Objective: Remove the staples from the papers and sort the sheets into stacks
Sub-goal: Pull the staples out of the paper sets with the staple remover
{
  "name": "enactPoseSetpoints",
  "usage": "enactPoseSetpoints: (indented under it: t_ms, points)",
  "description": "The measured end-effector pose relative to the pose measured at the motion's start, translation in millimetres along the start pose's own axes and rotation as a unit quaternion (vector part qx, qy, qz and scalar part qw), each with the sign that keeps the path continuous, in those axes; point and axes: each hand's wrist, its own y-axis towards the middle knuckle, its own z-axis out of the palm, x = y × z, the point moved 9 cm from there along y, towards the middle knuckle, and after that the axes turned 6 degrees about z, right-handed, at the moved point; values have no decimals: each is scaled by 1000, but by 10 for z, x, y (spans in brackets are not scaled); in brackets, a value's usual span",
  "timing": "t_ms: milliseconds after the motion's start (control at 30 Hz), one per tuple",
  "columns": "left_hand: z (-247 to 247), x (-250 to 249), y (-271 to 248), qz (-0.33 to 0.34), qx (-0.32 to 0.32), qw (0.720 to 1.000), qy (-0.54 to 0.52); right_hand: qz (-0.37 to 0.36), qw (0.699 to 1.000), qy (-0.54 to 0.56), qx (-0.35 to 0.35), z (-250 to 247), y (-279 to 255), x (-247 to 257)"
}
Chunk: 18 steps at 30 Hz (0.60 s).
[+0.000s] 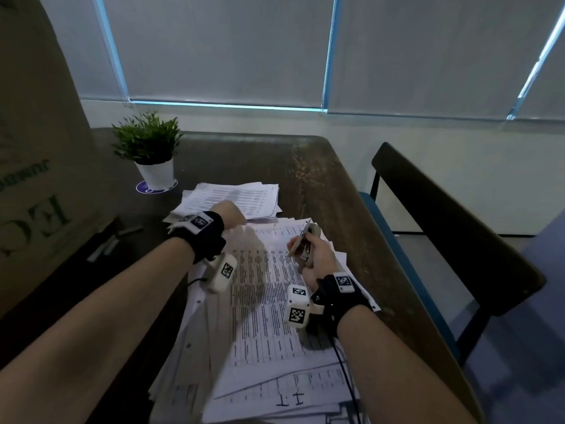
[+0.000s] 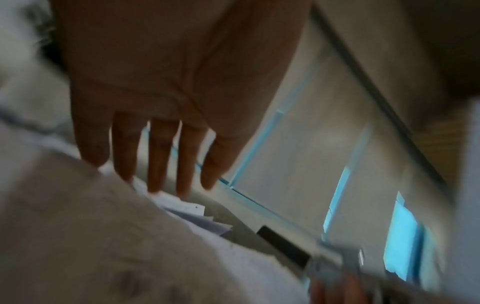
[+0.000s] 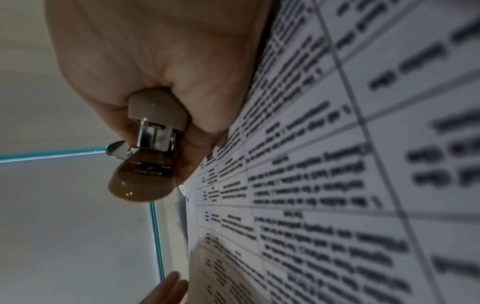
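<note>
Gripping the staple remover (image 1: 306,242) in a curled right hand (image 1: 318,255) above the papers (image 1: 266,301), the person is reaching an empty, straight-fingered left hand (image 2: 166,92) toward the far stack (image 1: 235,198), apparently between staples, needing the next stapled corner.

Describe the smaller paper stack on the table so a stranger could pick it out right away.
On the dark table, find the potted plant at the far left. The smaller paper stack lies just right of it, beyond the left hand, set apart from the big near pile.
</note>
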Motion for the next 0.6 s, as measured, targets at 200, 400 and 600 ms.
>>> enactPoseSetpoints:
  t_ms: [200,400,600]
  points:
    - [51,39,-341,80,20,979,184,-5,1000,9,6,49,-92,1]
    - [-5,-42,-542,138,-14,975,171,-10,1000,13,-11,73,-247,50]
    - [-32,108,-609,102,-22,989,104,16,1000,16,-20,165,-397,139]
